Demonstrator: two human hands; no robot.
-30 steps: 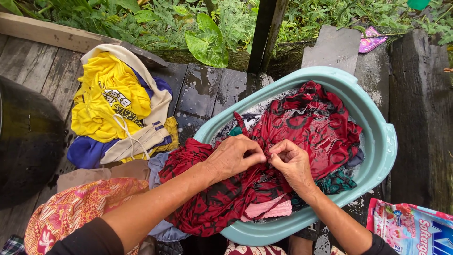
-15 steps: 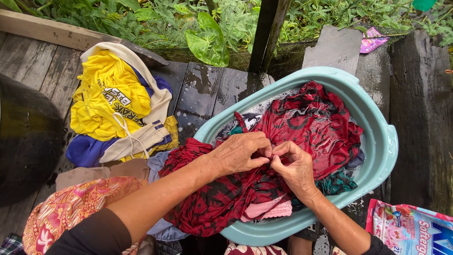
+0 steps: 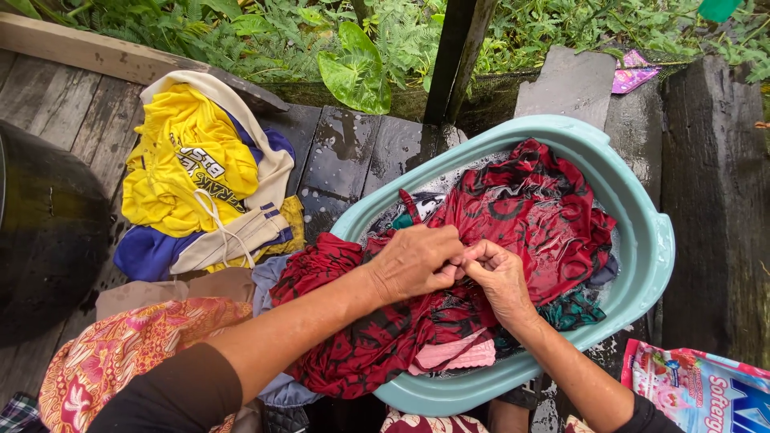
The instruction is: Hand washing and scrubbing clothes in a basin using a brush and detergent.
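Left hand: left hand (image 3: 417,261) was bunched up tight on a fold of the red and black cloth (image 3: 513,216), knuckles up, right over the middle of the tub.
Right hand: right hand (image 3: 499,277) was pinched shut on the same fold, fingertips touching the left hand's, so both were pretty much pressed together on one spot.
Cloth: wet and crumpled, mostly lying in the tub, with one end spilling over the near-left rim and hanging down outside.
Tub: pale teal plastic tub (image 3: 654,240), sat on dark wet planks (image 3: 353,152), some sudsy water showing at the far side.
Other stuff in the tub: a pink piece (image 3: 453,355) tucked under the red cloth near the front rim, and a dark green patterned bit (image 3: 573,309) just right of the right wrist.
Pile on the left: yellow shirt (image 3: 188,164) on top of cream and blue clothes, well apart from the tub.
Near corner: orange and pink floral fabric (image 3: 120,353) under the left forearm.
Right edge: a colourful detergent bag (image 3: 698,385) lay just beside the tub.
Far left: a big dark round container (image 3: 44,232).
Background: green leafy plants (image 3: 353,68) behind the planks.
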